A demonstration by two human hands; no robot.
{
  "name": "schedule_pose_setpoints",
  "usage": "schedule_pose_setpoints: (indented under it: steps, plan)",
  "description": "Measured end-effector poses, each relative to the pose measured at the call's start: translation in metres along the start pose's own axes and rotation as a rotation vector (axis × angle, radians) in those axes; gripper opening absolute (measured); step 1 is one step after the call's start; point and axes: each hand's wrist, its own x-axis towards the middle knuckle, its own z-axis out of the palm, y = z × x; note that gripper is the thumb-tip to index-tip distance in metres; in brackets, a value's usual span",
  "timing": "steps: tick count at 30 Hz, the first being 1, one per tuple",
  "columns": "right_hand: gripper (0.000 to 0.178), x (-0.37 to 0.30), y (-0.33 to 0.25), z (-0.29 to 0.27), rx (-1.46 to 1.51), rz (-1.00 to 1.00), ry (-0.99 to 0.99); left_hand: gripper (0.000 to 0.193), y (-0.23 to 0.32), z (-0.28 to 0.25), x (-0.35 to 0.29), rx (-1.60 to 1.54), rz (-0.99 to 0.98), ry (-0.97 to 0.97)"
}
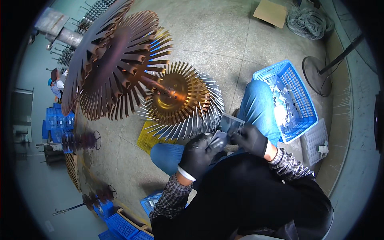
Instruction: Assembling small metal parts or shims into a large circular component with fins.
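Both my hands wear black gloves and meet in front of my knees. My left hand [197,155] is closed on a small glossy flat plate [218,141]. Beside it, my right hand [251,140] grips another thin grey rectangular plate [232,122], held tilted. Just beyond the hands stands a tiered rack of slotted brown and brassy discs [176,94] on one shaft. Thin silvery pieces [214,102] stick out all around its lowest tier. The upper discs [116,60] show radial slots. Fingertips are partly hidden behind the plates.
At my right knee stands a blue basket [298,100] holding many shiny flat pieces. Beyond it are a round stand base [316,74], coiled wire [306,22] and cardboard [270,13]. A yellow mat [146,138] lies under the rack. Blue crates [60,122] and a person [57,84] are far left.
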Motion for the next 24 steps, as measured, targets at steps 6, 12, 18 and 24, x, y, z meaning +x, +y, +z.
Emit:
schedule_pose_setpoints:
  steps: [6, 12, 18, 24]
  plan:
    - [0.02, 0.0, 0.001, -0.024, 0.404, 0.139, -0.13, 0.021, 0.003, -0.008, 0.0, -0.327, -0.121, 0.075]
    - [0.016, 0.006, 0.021, -0.005, 0.205, -0.389, -0.037, 0.025, 0.019, -0.02, -0.004, -0.428, -0.333, -0.071]
    - [0.026, 0.012, 0.009, -0.035, 0.144, -0.548, -0.177, 0.027, 0.039, -0.023, 0.011, -0.327, -0.288, -0.229]
    - [0.031, 0.023, 0.002, -0.055, 0.092, -0.392, -0.14, 0.029, 0.022, -0.042, 0.019, -0.081, 0.189, -0.201]
